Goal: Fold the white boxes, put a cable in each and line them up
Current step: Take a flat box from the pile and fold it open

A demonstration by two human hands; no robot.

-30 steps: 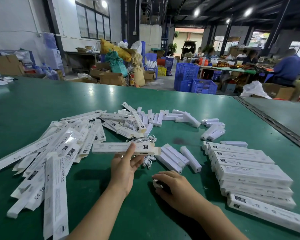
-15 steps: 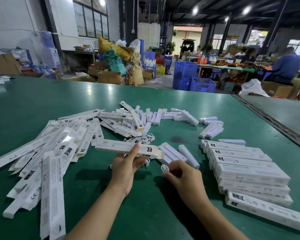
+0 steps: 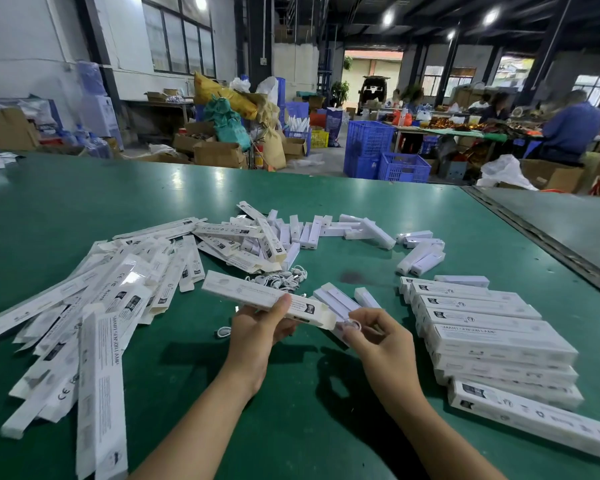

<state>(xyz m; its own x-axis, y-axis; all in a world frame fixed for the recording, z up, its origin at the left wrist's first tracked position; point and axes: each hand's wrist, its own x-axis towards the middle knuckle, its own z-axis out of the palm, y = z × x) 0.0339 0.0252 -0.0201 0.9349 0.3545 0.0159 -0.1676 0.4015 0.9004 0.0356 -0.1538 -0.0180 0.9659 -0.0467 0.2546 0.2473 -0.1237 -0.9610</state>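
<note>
My left hand (image 3: pixel 257 327) grips a long folded white box (image 3: pixel 243 294) above the green table (image 3: pixel 291 410), its open right end pointing toward my right hand. My right hand (image 3: pixel 378 337) pinches a small coiled white cable (image 3: pixel 352 326) just at that open end. A heap of flat unfolded boxes (image 3: pixel 94 306) lies to the left. Filled boxes (image 3: pixel 492 341) lie lined up in a row on the right. A small bundle of white cables (image 3: pixel 281 279) sits behind the held box, and one loose cable (image 3: pixel 224 331) lies by my left wrist.
Short white inner boxes (image 3: pixel 326 230) are scattered across the table's far middle, a few more (image 3: pixel 340 301) just behind my hands. A metal seam (image 3: pixel 541 237) runs along the table's right side. Blue crates (image 3: pixel 388 157), cartons and seated workers (image 3: pixel 568 129) fill the hall beyond.
My right hand lifted from the table with a coiled cable and brought it up to the box's open end. My left hand raised the box slightly.
</note>
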